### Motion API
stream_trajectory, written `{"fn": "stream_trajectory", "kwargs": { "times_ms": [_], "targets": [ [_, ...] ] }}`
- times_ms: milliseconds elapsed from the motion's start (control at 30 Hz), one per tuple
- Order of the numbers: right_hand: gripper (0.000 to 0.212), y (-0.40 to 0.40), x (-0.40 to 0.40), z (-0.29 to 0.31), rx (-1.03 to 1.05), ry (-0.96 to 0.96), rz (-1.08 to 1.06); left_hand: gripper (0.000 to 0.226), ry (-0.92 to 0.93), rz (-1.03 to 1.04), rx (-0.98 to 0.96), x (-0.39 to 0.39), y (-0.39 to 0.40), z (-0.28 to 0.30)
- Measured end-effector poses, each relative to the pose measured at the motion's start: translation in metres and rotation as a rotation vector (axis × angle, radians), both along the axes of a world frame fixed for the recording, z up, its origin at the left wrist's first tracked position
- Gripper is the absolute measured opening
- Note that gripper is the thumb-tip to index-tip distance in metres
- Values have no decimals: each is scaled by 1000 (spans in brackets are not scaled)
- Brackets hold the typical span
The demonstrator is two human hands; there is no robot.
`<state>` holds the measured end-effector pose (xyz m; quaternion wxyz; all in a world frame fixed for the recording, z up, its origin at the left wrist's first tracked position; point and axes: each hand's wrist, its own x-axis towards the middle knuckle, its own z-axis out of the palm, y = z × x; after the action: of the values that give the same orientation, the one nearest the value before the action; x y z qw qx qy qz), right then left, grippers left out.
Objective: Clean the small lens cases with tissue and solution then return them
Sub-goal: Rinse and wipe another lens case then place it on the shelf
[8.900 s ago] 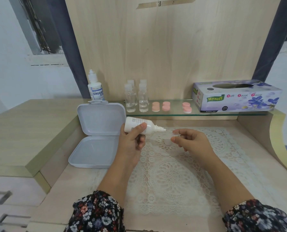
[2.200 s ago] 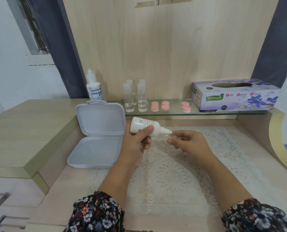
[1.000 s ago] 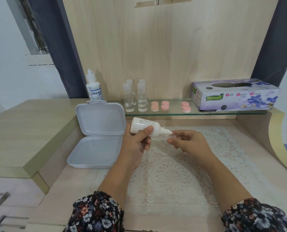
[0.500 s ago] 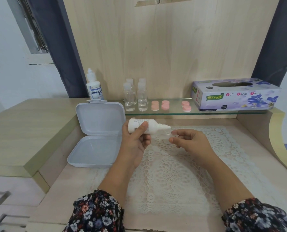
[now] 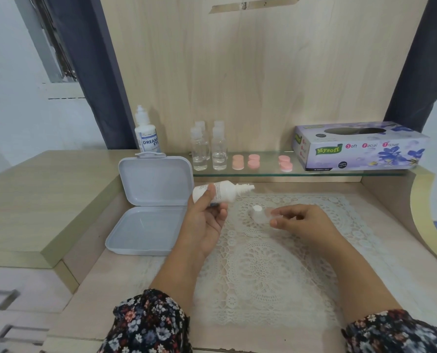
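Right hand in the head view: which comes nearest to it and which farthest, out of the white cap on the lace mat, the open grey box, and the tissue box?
From the right hand:
1. White cap, just left of its fingertips on the mat.
2. Tissue box, behind it on the glass shelf.
3. Open grey box, far left, beyond the left hand.

Lace mat (image 5: 271,271) on wooden desk (image 5: 90,299)

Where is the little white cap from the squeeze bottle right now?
In the head view the white cap stands on the lace mat near centre, just left of the right hand fingertips and below the nozzle of the squeeze bottle in the left hand.
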<state>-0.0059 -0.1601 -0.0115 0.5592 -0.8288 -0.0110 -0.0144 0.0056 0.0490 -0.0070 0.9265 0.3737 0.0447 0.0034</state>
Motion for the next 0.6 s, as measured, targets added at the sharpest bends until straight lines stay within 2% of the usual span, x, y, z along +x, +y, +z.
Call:
{"fn": "stream_trajectory", "kwargs": {
  "times_ms": [167,400,600],
  "targets": [
    [23,-4,4,-7,-155,72,7,48,15,-27,-41,-1,1,0],
    [31,-6,6,-9,-334,44,-3,45,45,-33,-64,-2,2,1],
    [35,-6,5,-8,-327,59,6,45,46,-34,-69,-2,2,2]
  ]
}}
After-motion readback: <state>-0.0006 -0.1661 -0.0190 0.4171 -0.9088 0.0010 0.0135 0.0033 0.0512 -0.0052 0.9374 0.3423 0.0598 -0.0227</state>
